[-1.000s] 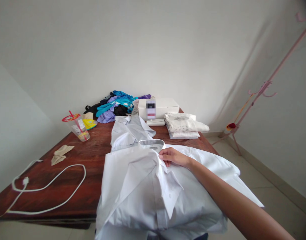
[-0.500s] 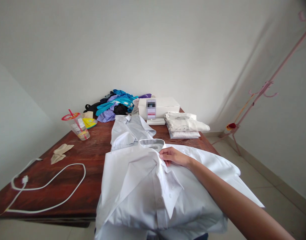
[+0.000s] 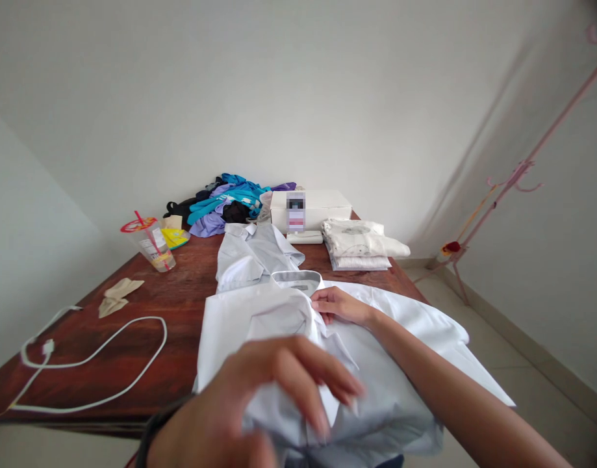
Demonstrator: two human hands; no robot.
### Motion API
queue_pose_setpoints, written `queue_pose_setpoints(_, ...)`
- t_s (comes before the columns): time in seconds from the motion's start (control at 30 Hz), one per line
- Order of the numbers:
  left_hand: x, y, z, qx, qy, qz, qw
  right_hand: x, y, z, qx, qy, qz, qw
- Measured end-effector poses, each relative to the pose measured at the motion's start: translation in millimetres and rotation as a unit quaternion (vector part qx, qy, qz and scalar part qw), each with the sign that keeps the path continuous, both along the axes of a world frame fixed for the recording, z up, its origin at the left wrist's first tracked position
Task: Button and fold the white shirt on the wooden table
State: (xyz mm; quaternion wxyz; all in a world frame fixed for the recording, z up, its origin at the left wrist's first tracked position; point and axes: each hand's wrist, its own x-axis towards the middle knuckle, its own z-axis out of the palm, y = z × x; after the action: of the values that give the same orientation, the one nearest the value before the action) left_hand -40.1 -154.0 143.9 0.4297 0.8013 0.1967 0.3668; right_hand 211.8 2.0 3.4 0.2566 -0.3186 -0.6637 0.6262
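Observation:
A white collared shirt [image 3: 400, 370] lies front up across the near side of the table, part of it hanging over the edge. My right hand [image 3: 340, 304] grips the shirt just beside its collar [image 3: 298, 279], fingers closed on the fabric. In the foreground my left hand [image 3: 279, 383] hovers over the shirt's front, slightly blurred, its fingers curved and apart with nothing in them. It hides much of the buttoned strip and one pointed flap. Beyond the collar lies another pale shirt [image 3: 259, 253].
On the wooden table [image 3: 181, 344] are a white cable [image 3: 84, 364], a plastic cup [image 3: 154, 244] with a straw, and a beige cloth scrap [image 3: 117, 296]. Behind are heaped clothes [image 3: 234, 201], a white box [image 3: 322, 205] and folded clothes [image 3: 361, 240]. A pink stand [image 3: 522, 166] is right.
My left hand has come into view from below, over the shirt's front. My right hand keeps its hold beside the collar.

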Motion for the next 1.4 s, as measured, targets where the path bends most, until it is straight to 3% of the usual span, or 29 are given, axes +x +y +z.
queue_pose_setpoints(0.07,1,44,-12.7,0.001,-0.018,0.096,0.995,1,-1,2.9,0.003,-0.013,0.008,1.0)
queue_pose_setpoints(0.13,-5,87,-34.2,0.027,0.033,0.225,0.973,3,-1,5.6,0.009,-0.03,0.023,0.999)
queue_pose_setpoints(0.2,-16,123,-59.0,0.05,0.086,0.289,0.952,5,-2,7.6,0.014,-0.042,0.04,0.998)
queue_pose_setpoints(0.3,-35,156,-93.6,0.059,0.146,0.296,0.942,7,-2,9.2,0.007,-0.05,0.058,0.997)
queue_pose_setpoints(0.4,-49,167,-118.4,0.062,0.156,0.274,0.947,9,-1,9.3,-0.004,-0.057,0.062,0.996)
queue_pose_setpoints(0.47,-54,168,-127.0,0.036,0.144,0.271,0.951,9,-1,8.7,-0.003,-0.064,0.062,0.996)
queue_pose_setpoints(0.57,-57,165,-128.9,0.006,0.134,0.254,0.958,10,1,6.6,-0.001,-0.074,0.062,0.995)
queue_pose_setpoints(0.77,-55,158,-120.0,0.014,0.145,0.216,0.965,10,3,1.3,-0.006,-0.072,0.054,0.996)
queue_pose_setpoints(1.1,-58,157,-122.1,0.023,0.152,0.202,0.967,8,0,-0.2,-0.147,0.09,-0.053,0.984)
queue_pose_setpoints(1.4,-57,157,-121.2,0.028,0.153,0.205,0.966,6,1,4.3,-0.163,0.143,-0.104,0.971)
